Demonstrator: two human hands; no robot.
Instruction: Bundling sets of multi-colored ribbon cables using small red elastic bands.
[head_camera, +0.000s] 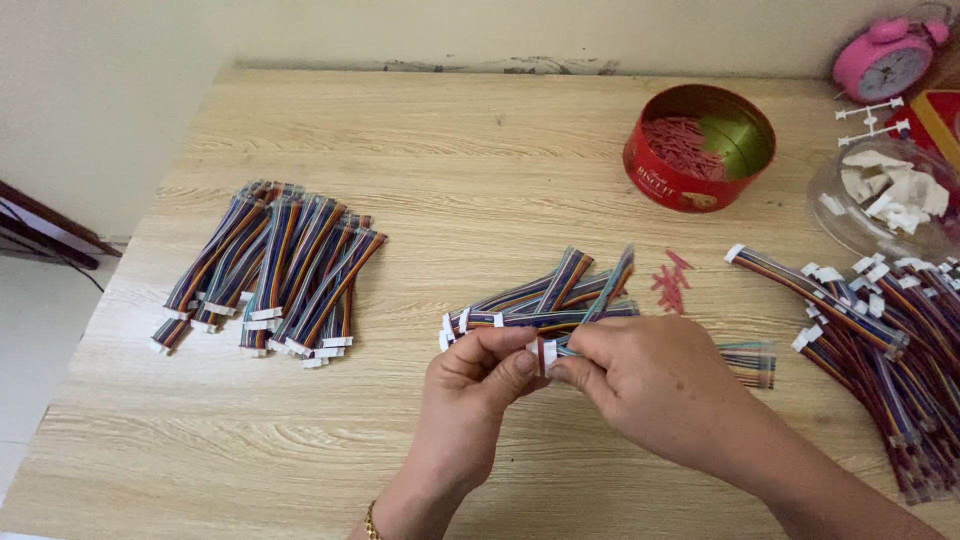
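My left hand (478, 385) and my right hand (640, 372) meet at the table's front middle, both pinching the white connector (546, 354) of one rainbow ribbon cable (600, 292) that slants up and away. Just behind my hands lies a small bunch of the same cables (510, 304), white plugs pointing left. A neat stack of ribbon cables (275, 268) sits at the left. A large loose heap of cables (880, 330) fills the right edge.
A round red tin (699, 146) holding small red pieces stands at the back right. Loose red pieces (669, 283) lie near the middle. A clear bowl of white connectors (888, 195) and a pink alarm clock (884, 58) sit far right. The wooden table (450, 150) meets a wall.
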